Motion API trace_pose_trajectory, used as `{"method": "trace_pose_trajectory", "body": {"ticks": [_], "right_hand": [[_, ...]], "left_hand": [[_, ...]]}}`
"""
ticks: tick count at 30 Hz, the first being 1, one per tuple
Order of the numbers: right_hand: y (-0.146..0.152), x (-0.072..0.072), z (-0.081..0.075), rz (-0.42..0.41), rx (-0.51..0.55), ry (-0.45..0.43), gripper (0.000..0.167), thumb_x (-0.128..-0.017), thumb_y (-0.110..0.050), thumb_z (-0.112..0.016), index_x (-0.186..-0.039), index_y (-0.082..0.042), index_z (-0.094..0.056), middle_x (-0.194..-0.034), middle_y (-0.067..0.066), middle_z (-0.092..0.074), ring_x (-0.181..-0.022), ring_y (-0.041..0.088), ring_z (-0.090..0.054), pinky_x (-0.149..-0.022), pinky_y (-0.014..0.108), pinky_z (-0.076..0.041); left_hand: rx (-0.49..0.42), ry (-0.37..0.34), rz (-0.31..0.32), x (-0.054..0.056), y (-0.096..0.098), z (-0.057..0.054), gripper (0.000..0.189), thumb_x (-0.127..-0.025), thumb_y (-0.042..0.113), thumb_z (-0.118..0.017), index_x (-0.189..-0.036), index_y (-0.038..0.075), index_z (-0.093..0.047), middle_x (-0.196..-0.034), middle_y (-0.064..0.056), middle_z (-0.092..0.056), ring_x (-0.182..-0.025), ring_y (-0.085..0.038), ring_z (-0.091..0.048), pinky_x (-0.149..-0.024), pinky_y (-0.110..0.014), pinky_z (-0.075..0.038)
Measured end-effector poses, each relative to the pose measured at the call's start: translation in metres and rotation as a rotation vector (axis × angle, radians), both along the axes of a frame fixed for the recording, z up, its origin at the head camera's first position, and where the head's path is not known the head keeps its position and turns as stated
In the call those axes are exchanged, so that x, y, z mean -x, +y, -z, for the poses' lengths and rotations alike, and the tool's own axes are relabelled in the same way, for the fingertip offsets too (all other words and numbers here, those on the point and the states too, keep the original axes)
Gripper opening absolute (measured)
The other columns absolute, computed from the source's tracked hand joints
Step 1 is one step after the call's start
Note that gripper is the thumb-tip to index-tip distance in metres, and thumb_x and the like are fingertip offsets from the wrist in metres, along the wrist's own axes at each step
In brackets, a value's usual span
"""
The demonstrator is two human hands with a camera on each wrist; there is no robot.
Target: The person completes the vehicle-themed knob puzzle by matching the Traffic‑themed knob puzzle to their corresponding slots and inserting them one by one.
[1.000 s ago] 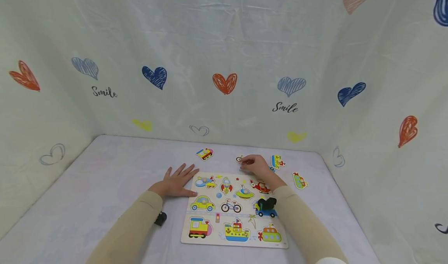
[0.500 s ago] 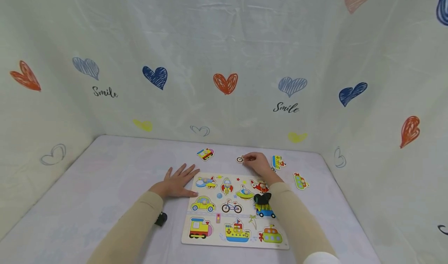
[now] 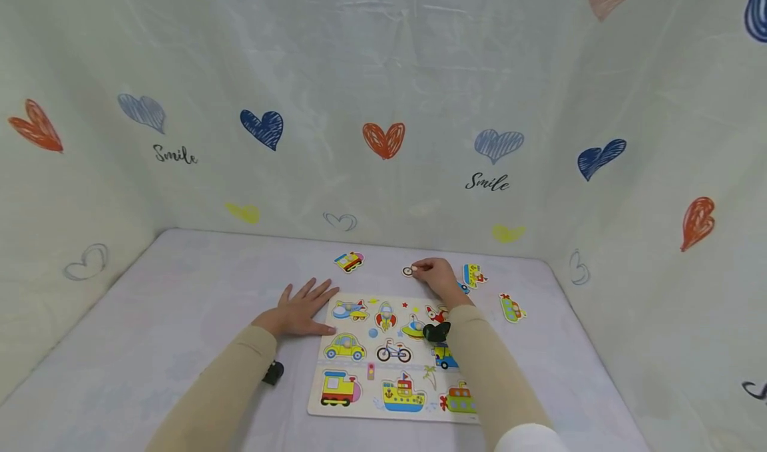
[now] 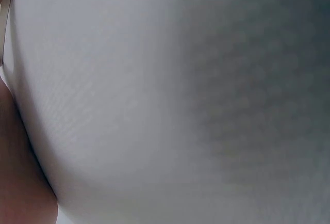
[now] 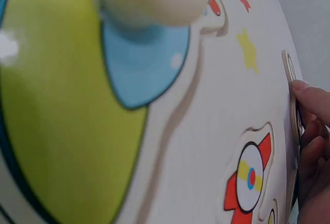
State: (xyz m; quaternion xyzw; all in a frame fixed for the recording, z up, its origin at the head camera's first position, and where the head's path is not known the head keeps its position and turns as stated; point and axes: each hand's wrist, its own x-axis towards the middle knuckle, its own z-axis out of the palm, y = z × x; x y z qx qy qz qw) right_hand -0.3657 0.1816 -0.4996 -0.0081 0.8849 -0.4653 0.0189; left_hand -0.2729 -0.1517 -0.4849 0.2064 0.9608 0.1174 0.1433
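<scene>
My left hand (image 3: 302, 311) lies flat with fingers spread on the table, its thumb at the left edge of a wooden vehicle puzzle board (image 3: 371, 400). The left wrist view is mostly blurred cloth, with part of that hand (image 4: 23, 182) at the left edge. Beyond the board's far edge, my right hand (image 3: 436, 277) pinches the right end of a bicycle puzzle piece (image 3: 407, 271) between thumb and fingers. In the right wrist view, the fingertips grip the thin edge of this piece (image 5: 290, 72). Its right part is hidden by the fingers.
Along the back lie a train piece (image 3: 349, 261), a ship piece (image 3: 473, 276) and a submarine piece (image 3: 512, 308). A blue piece (image 3: 463, 287) is partly hidden behind the right hand. Knobbed airplane (image 3: 350, 309), rocket (image 3: 386, 316) and car (image 3: 345, 347) pieces sit in the board.
The right forearm has swung left across the board, and the fingers have shifted to the bicycle piece's right end. The bicycle piece shows more clearly. The left hand stays put.
</scene>
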Motion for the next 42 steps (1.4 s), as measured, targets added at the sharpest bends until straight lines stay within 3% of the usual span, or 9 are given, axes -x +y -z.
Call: {"method": "trace_pose_trajectory", "body": {"ticks": [7, 12, 31, 38, 42], "right_hand": [[-0.002, 0.002, -0.002, 0.001, -0.019, -0.014, 0.017, -0.088, -0.011, -0.073, -0.104, -0.005, -0.074, -0.093, 0.005, -0.067, -0.083, 0.019, -0.056, -0.074, 0.031, -0.048], [-0.002, 0.004, 0.000, 0.011, -0.029, -0.014, 0.016, -0.088, -0.011, -0.074, -0.102, -0.005, -0.075, -0.090, 0.005, -0.066, -0.082, 0.018, -0.057, -0.074, 0.031, -0.048], [-0.004, 0.000, -0.005, 0.035, 0.016, -0.014, 0.018, -0.085, -0.008, -0.076, -0.102, -0.004, -0.076, -0.108, 0.009, -0.068, -0.093, 0.022, -0.058, -0.078, 0.033, -0.049], [-0.008, -0.006, -0.007, 0.021, 0.046, 0.038, 0.014, -0.083, -0.007, -0.077, -0.097, -0.003, -0.076, -0.115, 0.011, -0.064, -0.111, 0.029, -0.055, -0.094, 0.045, -0.044], [-0.010, -0.013, -0.010, -0.004, 0.053, 0.045, 0.012, -0.083, -0.007, -0.078, -0.094, -0.005, -0.076, -0.114, 0.010, -0.060, -0.104, 0.027, -0.055, -0.085, 0.041, -0.049]], "left_hand": [[-0.014, -0.005, 0.004, -0.002, 0.001, -0.006, 0.097, -0.082, 0.068, -0.061, -0.155, 0.016, -0.025, -0.162, -0.010, -0.014, -0.147, -0.039, -0.005, -0.109, -0.069, 0.002], [0.006, 0.010, -0.015, -0.002, 0.002, -0.003, 0.096, -0.081, 0.068, -0.062, -0.155, 0.019, -0.027, -0.162, -0.008, -0.015, -0.147, -0.038, -0.006, -0.109, -0.069, 0.001], [0.004, 0.010, -0.007, 0.001, 0.004, 0.000, 0.096, -0.081, 0.069, -0.061, -0.156, 0.020, -0.026, -0.162, -0.008, -0.015, -0.147, -0.038, -0.006, -0.109, -0.069, 0.001], [0.011, 0.027, -0.013, 0.001, 0.002, 0.003, 0.096, -0.081, 0.069, -0.061, -0.155, 0.019, -0.027, -0.162, -0.008, -0.016, -0.147, -0.038, -0.006, -0.109, -0.069, 0.000], [0.010, 0.015, -0.011, 0.001, 0.002, 0.002, 0.096, -0.081, 0.070, -0.060, -0.156, 0.019, -0.026, -0.162, -0.008, -0.015, -0.147, -0.038, -0.005, -0.109, -0.069, 0.001]]}}
